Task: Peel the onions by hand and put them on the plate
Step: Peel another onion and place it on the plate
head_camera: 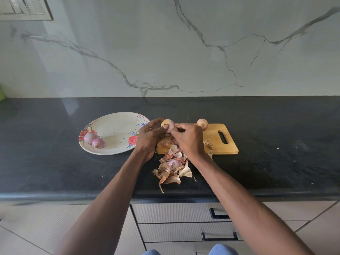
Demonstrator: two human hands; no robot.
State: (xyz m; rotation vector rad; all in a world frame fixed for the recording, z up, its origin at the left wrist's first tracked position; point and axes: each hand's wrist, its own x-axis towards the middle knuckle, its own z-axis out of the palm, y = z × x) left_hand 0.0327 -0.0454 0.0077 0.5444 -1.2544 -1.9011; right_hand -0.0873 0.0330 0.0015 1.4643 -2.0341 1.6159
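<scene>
Seen from above, a person stands at a dark tabletop (257, 162) with both hands raised just over the left end of a wooden cutting board (219, 142). The left hand (149, 137) cups a pale, partly peeled onion (167, 124), fingers curled round its near side. The right hand (187, 138) is closed at the fingertips against the onion's right flank, apparently pinching a strip of skin, though the strip itself is hidden. To do this step well, the left hand should probably turn the onion a little at a time while the right pulls each strip down and away, until no papery layer is left. A second onion (202, 123), still in its brown skin, sits at the far edge of the board. Loose peels (173, 168) lie heaped between the forearms, spilling off the board's near edge toward the tabletop's front lip. A floral plate (114, 126) sits just left of the hands, carrying two peeled purple onions (93, 139) at its left side; its right half is bare, so the finished onion has a short path leftward. Open tabletop stretches well to the right of the board, and a marble wall (165, 52) closes off the back.
</scene>
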